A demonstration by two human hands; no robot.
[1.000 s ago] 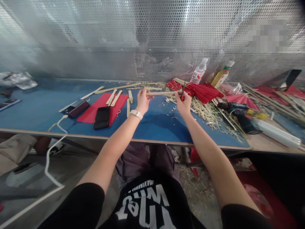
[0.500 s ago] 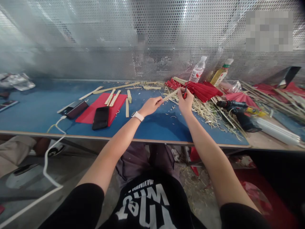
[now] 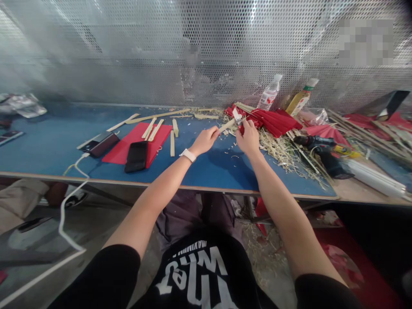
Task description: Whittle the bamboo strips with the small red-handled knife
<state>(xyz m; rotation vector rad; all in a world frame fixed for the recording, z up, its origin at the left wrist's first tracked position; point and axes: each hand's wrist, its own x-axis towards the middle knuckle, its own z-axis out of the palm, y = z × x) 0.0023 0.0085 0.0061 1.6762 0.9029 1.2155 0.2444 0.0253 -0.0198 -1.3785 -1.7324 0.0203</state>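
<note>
My left hand, with a white band at the wrist, is closed around the near end of a pale bamboo strip that points up and to the right. My right hand is closed on a small knife with a red handle, its blade resting against the far end of the strip. Both hands hover just above the blue tabletop. Wood shavings lie scattered to the right of them.
A red sheet with a black phone, a power bank and loose bamboo strips lies left. Folded red paper, two bottles, a drill and white tubes crowd the right. Perforated metal backs the table.
The strip went from level to slanted, its far end up right. My left hand dropped and slid right along it; my right hand brought the knife blade onto the strip's far end.
</note>
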